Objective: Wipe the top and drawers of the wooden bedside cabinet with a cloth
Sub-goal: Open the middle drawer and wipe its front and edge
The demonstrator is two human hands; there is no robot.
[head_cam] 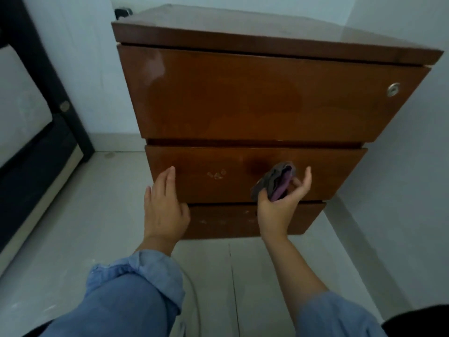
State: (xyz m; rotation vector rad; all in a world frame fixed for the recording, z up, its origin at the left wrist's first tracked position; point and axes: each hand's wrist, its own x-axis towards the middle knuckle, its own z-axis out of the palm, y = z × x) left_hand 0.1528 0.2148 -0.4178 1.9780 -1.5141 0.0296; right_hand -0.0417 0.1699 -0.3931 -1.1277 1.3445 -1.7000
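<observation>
Step in hand, by my reading: wiping middle drawer (218, 173) of wooden bedside cabinet (267, 98). Right hand (279, 205) loosely grasps bunched grey-purple cloth (277, 182) at drawer front. Left hand (165, 205) fingers released, flat beside drawer's left edge. Next: press cloth flat, sweep toward pale marks (217, 175).

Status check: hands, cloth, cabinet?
Left hand open, empty, at the middle drawer's left edge. Right hand holds the cloth bunched against that drawer front. Cabinet drawers all shut. Nothing in the way.
</observation>
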